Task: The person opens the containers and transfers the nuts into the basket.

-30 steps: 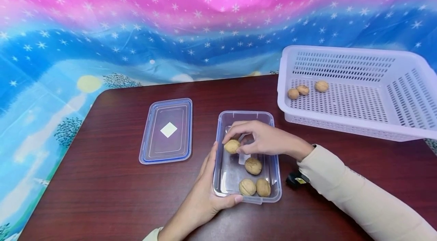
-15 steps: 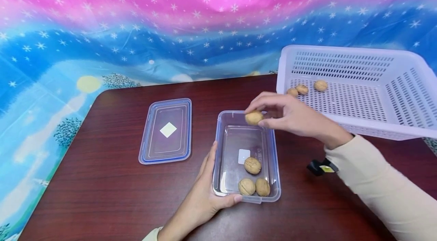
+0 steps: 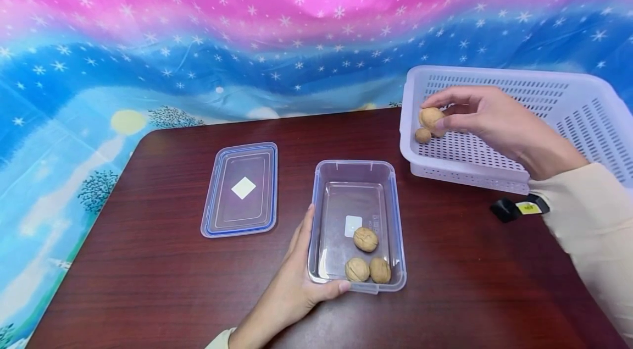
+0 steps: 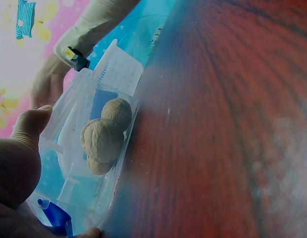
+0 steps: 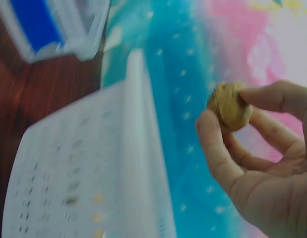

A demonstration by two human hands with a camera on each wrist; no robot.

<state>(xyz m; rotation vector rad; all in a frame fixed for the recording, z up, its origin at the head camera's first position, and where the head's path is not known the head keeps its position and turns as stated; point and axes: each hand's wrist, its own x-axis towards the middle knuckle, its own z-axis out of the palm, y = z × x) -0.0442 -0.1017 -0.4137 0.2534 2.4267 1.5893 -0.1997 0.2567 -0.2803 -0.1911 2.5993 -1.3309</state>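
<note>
Reddish surface; left fingers grip the box, right fingers pinch a walnut at the upper-right basket. Lower it gently imo.

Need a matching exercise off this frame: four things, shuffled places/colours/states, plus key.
1. lid
2. container
3. basket
4. right grip

A. clear, three walnuts inside
B. pinching a walnut
C. flat on the table, left of the container
D. pale, with perforated walls

Pairs: 1-C, 2-A, 3-D, 4-B
</note>
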